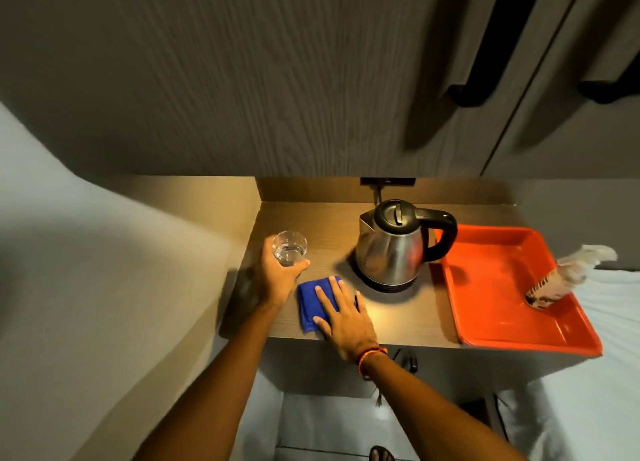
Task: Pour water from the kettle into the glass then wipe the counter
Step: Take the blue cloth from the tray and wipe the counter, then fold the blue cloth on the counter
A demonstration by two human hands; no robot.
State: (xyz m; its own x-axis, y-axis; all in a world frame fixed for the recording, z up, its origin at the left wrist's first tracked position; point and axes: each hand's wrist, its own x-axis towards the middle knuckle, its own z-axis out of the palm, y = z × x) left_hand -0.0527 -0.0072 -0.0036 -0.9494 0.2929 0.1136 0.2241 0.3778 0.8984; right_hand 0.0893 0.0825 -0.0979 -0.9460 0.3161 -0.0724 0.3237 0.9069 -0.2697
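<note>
Water fills the lower part of the clear glass (290, 248), which stands on the brown tabletop (322, 225) left of the frame's centre. The left hand (277, 273) is wrapped around the glass from the near side, fingers curled on its wall and the thumb tip showing at its right edge.

Just to the right of that hand, near the tabletop's front edge, lies a folded blue cloth (317, 303). The right hand (341, 316) rests flat on top of it, fingers spread and straight, palm down, pressing rather than gripping; the cloth shows beyond the fingers on the left and upper sides. An orange thread band (370, 356) circles that wrist.

Above and to the right of the cloth, at centre frame, the steel kettle (398, 249) sits upright on its round base (384, 285), black lid closed, spout pointing left and black handle to the right. A cord runs up from behind it to a dark socket plate (387, 181) on the back panel.

Touching or nearly touching the kettle's handle side, an orange tray (491, 325) fills the right part of the tabletop and overhangs its front edge. A plastic bottle (561, 280) with a dark patterned label lies on its side over the tray's right rim, blurred.

Wood-grain cabinet doors (277, 79) with black bar handles (485, 62) fill the upper frame. At the bottom edge, toes in a sandal (381, 455) show on the floor.
</note>
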